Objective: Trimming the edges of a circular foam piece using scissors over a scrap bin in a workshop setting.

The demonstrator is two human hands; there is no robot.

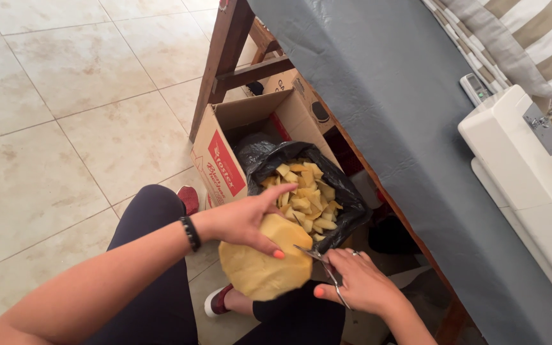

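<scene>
my left hand (241, 220) holds a matt, soft-looking yellow foam piece (264, 267); my right hand (359, 281) grips shiny metal scissors (322, 264). glossy crinkled black plastic bag (346, 191), matt brown cardboard box (225, 150), smooth grey cloth-covered desk (404, 108), glossy beige floor tiles (65, 115).

scissors (327, 271): handles are hiding inside the right hand (359, 281)
yellow piece (263, 265): upper edge is lying under the left hand (244, 220)
sewing machine (525, 172): running off the right edge
black bag (346, 198): lower part is hiding behind the yellow piece
cardboard box (225, 160): inside is mostly lying in shadow
</scene>
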